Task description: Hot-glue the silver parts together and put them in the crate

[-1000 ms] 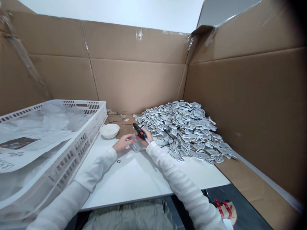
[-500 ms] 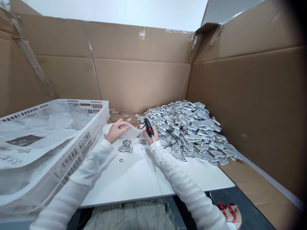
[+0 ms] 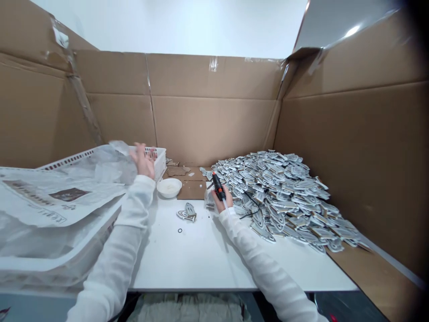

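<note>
My right hand (image 3: 221, 199) is closed round a black glue gun (image 3: 218, 187) with an orange tip. A pale glue stick (image 3: 225, 204) sticks out of its rear end, toward my wrist. Fingers spread and slightly blurred, my left hand (image 3: 144, 161) is raised at the far right corner of a white plastic crate (image 3: 161, 162). Just left of its fingers is a crumpled translucent bag (image 3: 119, 146), with no grip on it visible. A few grey-and-white flat pieces (image 3: 187, 213) lie on the white table (image 3: 191, 264), near a small black ring (image 3: 180, 230).
A large heap of similar flat pieces (image 3: 278, 192) covers the right side, with a black cord (image 3: 251, 210) beside it. A white bowl (image 3: 169, 188) stands by the crate. Printed sheets (image 3: 63, 201) lie across the crate. Cardboard walls (image 3: 214, 120) enclose the table.
My left hand has moved left from the table to the crate, letting go of the thin white sheet-like bag it held. The bowl is now uncovered. The glue gun stays in my right hand.
</note>
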The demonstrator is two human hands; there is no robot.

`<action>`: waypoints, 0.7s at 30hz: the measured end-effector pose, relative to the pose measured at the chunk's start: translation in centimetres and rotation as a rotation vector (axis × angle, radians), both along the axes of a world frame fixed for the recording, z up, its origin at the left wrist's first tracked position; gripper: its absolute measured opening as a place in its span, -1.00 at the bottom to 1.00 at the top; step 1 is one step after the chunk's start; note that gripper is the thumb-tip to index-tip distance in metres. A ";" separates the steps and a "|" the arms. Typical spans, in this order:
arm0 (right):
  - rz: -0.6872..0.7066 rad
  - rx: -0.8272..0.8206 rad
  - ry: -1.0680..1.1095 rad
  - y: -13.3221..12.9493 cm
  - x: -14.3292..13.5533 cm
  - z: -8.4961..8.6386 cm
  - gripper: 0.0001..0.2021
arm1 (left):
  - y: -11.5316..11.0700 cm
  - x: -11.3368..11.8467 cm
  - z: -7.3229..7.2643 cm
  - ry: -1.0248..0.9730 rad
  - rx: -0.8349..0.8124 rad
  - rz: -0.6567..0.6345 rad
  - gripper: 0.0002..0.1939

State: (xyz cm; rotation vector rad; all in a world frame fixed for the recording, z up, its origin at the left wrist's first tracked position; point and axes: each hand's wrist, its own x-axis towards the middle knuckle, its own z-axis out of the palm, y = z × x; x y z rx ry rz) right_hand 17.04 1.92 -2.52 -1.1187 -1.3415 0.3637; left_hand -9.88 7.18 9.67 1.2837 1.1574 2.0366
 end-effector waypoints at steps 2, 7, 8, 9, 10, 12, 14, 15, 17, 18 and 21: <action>0.010 -0.012 0.002 0.1 0.0 -0.1 -0.70 | 0.3 1.3 -2.9 0.436 -0.195 0.111 -0.56; 0.034 -0.030 -0.009 0.3 -0.3 -0.5 -0.72 | 1.3 2.3 -7.2 1.397 -0.676 0.078 -0.73; 0.038 -0.021 -0.016 0.3 -0.3 -0.6 -0.74 | 1.3 2.4 -7.5 1.410 -0.676 0.083 -0.78; 0.044 -0.013 -0.023 0.2 -0.3 -0.5 -0.76 | 1.2 2.4 -7.5 1.407 -0.656 0.094 -0.82; 0.049 -0.005 -0.030 0.2 -0.4 -0.5 -0.78 | 1.1 2.4 -7.5 1.415 -0.635 0.108 -0.83; 0.058 0.008 -0.049 0.0 -0.4 -0.4 -0.79 | 0.6 2.5 -7.5 1.425 -0.592 0.145 -0.79; 0.059 0.014 -0.065 0.0 -0.4 -0.3 -0.80 | 0.2 2.5 -7.6 1.423 -0.554 0.177 -0.75; 0.062 0.016 -0.074 0.0 -0.5 -0.3 -0.80 | 0.0 2.5 -7.7 1.420 -0.539 0.190 -0.73; 0.062 0.014 -0.084 0.0 -0.5 -0.4 -0.81 | 0.0 2.5 -8.2 1.397 -0.520 0.199 -0.69; 0.060 0.011 -0.086 0.1 -0.5 -0.5 -0.81 | 0.2 2.5 -8.4 1.380 -0.515 0.192 -0.66; 0.063 0.008 -0.097 0.3 -0.6 -0.8 -0.80 | 0.8 2.8 -8.9 1.346 -0.498 0.150 -0.63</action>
